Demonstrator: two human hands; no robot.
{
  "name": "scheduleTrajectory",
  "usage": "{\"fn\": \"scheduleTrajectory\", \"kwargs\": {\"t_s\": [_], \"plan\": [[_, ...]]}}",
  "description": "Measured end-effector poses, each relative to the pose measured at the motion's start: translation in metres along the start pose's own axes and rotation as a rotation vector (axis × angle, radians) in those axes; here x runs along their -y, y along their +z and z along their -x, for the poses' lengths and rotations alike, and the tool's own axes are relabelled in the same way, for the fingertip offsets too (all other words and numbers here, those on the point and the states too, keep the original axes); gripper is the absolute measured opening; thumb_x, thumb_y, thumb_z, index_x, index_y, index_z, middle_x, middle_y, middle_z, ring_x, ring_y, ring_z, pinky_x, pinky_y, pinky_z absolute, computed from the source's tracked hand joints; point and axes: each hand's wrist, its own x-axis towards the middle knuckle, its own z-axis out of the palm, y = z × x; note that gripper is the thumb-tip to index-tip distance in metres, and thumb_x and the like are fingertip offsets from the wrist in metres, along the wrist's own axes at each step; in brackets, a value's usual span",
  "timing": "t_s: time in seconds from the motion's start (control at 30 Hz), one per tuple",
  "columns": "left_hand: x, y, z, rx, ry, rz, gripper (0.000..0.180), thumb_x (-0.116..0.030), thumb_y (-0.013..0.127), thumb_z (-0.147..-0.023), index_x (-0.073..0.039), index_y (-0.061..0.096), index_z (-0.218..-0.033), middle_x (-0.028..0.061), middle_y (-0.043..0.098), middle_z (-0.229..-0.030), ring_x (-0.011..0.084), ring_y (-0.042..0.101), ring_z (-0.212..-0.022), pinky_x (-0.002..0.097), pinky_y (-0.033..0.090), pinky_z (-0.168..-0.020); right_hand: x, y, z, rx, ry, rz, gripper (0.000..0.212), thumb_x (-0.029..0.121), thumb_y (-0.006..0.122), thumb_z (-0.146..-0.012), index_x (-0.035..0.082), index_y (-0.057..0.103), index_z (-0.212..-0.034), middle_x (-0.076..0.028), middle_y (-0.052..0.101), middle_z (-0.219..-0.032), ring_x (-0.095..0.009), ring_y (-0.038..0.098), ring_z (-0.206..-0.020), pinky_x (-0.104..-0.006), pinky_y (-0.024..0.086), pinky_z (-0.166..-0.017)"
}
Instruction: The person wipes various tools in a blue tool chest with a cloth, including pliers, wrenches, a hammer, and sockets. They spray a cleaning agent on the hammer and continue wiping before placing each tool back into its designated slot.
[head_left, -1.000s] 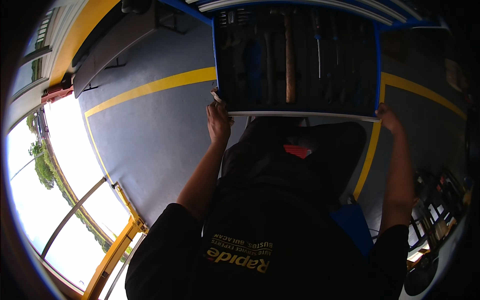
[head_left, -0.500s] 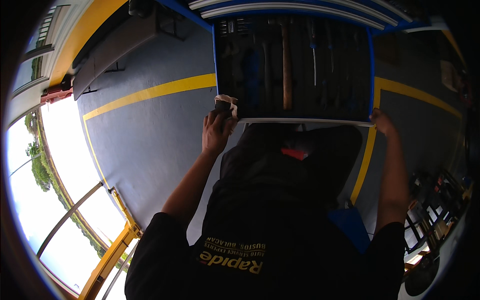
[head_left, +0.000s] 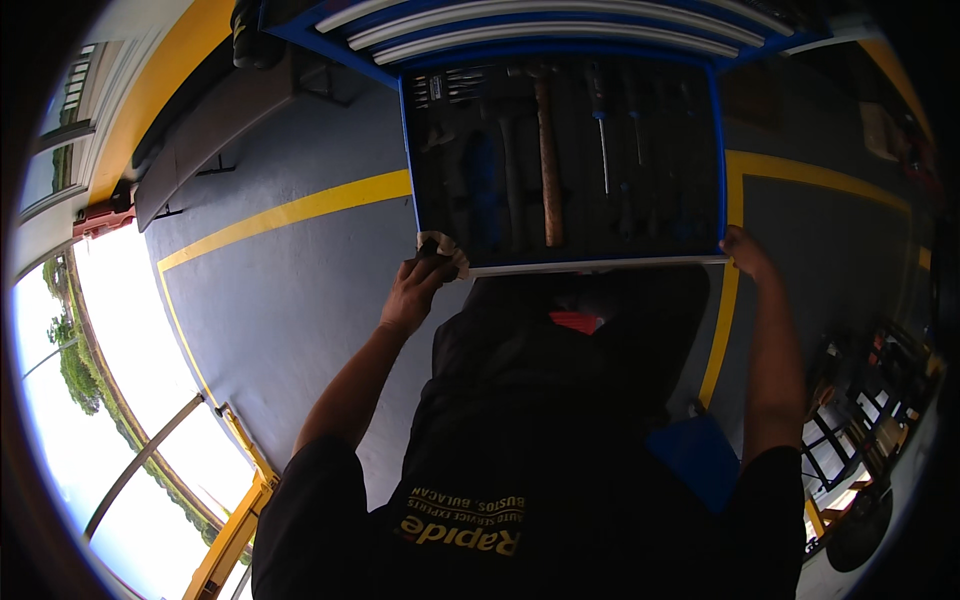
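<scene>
A blue-sided tool drawer [head_left: 722,150] stands pulled out of the cabinet in front of me. At its front left corner my left hand [head_left: 412,293] is closed on a pale, crumpled rag [head_left: 458,256]; a dark patch beside the rag is too dim to make out. My right hand [head_left: 748,254] has its fingers closed around the front right corner of the drawer. Inside, on dark foam, lie a wooden-handled hammer [head_left: 548,160], a dark-handled hammer [head_left: 512,170], screwdrivers [head_left: 603,130] and a set of small metal pieces [head_left: 462,85].
Silver-edged closed drawers [head_left: 540,45] of the blue cabinet rise beyond the open one. A dark bench [head_left: 215,125] runs along the far left. Yellow lines [head_left: 300,208] cross the grey floor. A blue panel [head_left: 695,460] is low at right, near a black rack [head_left: 860,400].
The whole view has shifted, so the cabinet and drawer appear lower and slightly further left. Both hands stay at the drawer's front corners, and the rag is still in my left hand.
</scene>
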Motion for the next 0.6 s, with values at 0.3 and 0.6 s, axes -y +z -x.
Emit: {"fn": "scheduleTrajectory", "kwargs": {"t_s": [0.3, 0.6], "plan": [[0.0, -0.008, -0.001, -0.06, -0.129, 0.141, 0.033, 0.002, 0.069, -0.087, -0.015, 0.071, -0.116, 0.003, 0.065, -0.13, 0.0315, 0.059, -0.12, 0.0409, 0.05, -0.105, -0.006, 0.005, 0.001, -0.03, -0.054, 0.016, 0.032, 0.027, 0.058, -0.103, -0.001, 0.062, -0.119, -0.018, 0.067, -0.116, -0.03, 0.064, -0.109, -0.0426, 0.047, -0.098], [0.032, -0.007, 0.017, -0.276, -0.257, 0.092, 0.025, -0.004, 0.071, -0.089, -0.009, 0.069, -0.114, 0.012, 0.065, -0.118, 0.0322, 0.066, -0.103, 0.041, 0.054, -0.097, 0.0, 0.011, 0.01, -0.094, -0.086, 0.073, 0.028, 0.025, 0.057, -0.103, 0.0, 0.061, -0.115, -0.017, 0.067, -0.111, -0.03, 0.064, -0.104, -0.0416, 0.048, -0.093]]}}
